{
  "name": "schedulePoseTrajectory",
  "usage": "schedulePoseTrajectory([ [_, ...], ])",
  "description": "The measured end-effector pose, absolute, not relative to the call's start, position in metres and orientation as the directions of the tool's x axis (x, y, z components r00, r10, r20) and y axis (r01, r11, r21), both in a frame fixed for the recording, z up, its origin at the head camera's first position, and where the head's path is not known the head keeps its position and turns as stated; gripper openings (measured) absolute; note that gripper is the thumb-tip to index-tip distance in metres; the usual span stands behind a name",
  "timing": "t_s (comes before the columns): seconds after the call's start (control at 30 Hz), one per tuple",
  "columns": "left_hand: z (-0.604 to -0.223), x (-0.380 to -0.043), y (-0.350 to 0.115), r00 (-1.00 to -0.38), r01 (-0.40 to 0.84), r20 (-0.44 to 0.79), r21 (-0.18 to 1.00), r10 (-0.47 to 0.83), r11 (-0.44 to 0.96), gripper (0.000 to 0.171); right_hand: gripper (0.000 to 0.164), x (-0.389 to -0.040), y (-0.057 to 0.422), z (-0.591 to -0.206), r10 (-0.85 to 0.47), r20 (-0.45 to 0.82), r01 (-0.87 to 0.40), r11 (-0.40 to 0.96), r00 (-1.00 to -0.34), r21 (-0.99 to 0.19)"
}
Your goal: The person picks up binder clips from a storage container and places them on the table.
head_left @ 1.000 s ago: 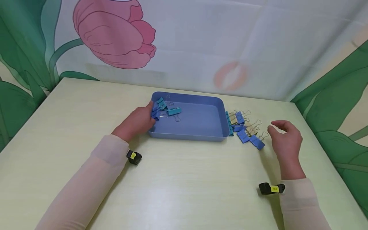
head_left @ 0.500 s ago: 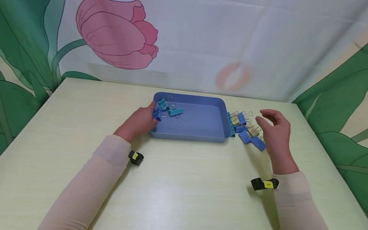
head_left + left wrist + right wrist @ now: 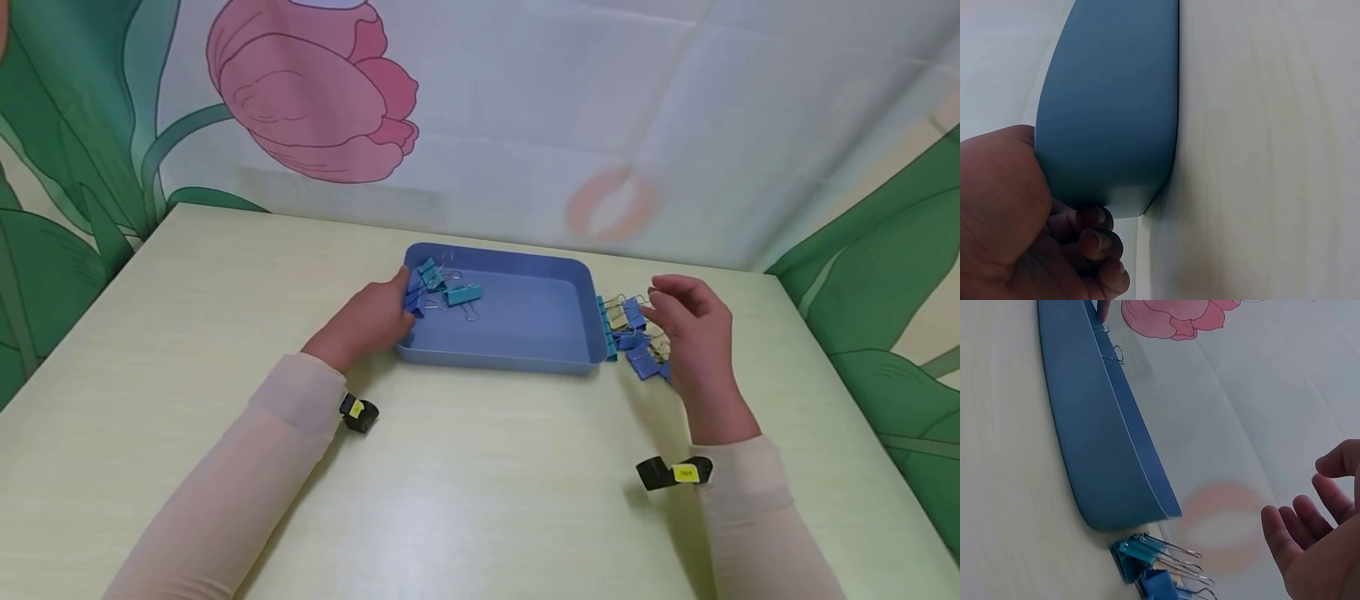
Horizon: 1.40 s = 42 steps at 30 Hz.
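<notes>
My left hand [image 3: 363, 321] grips the left end of a shallow blue tray [image 3: 517, 360], thumb over the rim. Its fingertips curl against the tray's outer wall in the left wrist view. At the left end inside the tray lie a teal binder clip [image 3: 463, 294], another teal one [image 3: 431, 273] and a blue one [image 3: 416, 302]. My right hand [image 3: 701, 358] hovers, fingers loosely bent and holding nothing, over a pile of binder clips beside the tray's right end. Teal [image 3: 1129, 559], yellow [image 3: 617, 317] and blue clips [image 3: 642, 362] show in that pile; the hand hides part of it.
The tray rests on a pale wooden table [image 3: 465, 475]. Behind the table hangs a white cloth [image 3: 510, 125] printed with a pink flower and green leaves. Black cameras are strapped to my left wrist [image 3: 360, 414] and right wrist [image 3: 673, 472].
My right hand has moved left and away from me, from the right of the clip pile to above it. My left hand keeps its hold on the tray.
</notes>
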<state>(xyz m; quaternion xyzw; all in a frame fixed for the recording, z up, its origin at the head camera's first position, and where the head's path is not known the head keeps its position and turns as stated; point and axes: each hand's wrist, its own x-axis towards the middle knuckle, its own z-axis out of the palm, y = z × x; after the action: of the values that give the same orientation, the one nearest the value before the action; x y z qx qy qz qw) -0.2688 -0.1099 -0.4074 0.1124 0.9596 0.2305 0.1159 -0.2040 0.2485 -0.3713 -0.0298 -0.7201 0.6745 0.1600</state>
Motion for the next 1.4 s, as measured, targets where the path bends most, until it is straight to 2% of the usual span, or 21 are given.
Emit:
schedulePoseTrajectory([
  [0.4, -0.410, -0.272, -0.112, -0.946, 0.176, -0.163, 0.465, 0.280, 0.868, 0.072, 0.019, -0.220, 0.227, -0.374, 0.198, 0.180, -0.190, -0.035, -0.964, -0.981],
  [0.57, -0.408, -0.272, -0.114, -0.947, 0.204, -0.133, 0.459, 0.294, 0.865, 0.072, 0.018, -0.225, 0.219, -0.373, 0.165, 0.193, -0.201, -0.035, -0.967, -0.979],
  [0.77, -0.405, -0.273, -0.114, -0.948, 0.202, -0.132, 0.455, 0.290, 0.867, 0.072, 0.018, -0.231, 0.208, -0.371, 0.149, 0.173, -0.180, -0.038, -0.974, -0.983],
  [1.1, -0.415, -0.271, -0.115, -0.945, 0.173, -0.172, 0.463, 0.280, 0.869, 0.072, 0.018, -0.236, 0.189, -0.380, 0.066, 0.115, -0.125, -0.174, -0.991, -0.977],
  [1.4, -0.412, -0.269, -0.113, -0.954, 0.174, -0.140, 0.456, 0.264, 0.873, 0.071, 0.017, -0.242, 0.175, -0.380, 0.003, 0.121, -0.119, -0.179, -0.993, -0.977],
])
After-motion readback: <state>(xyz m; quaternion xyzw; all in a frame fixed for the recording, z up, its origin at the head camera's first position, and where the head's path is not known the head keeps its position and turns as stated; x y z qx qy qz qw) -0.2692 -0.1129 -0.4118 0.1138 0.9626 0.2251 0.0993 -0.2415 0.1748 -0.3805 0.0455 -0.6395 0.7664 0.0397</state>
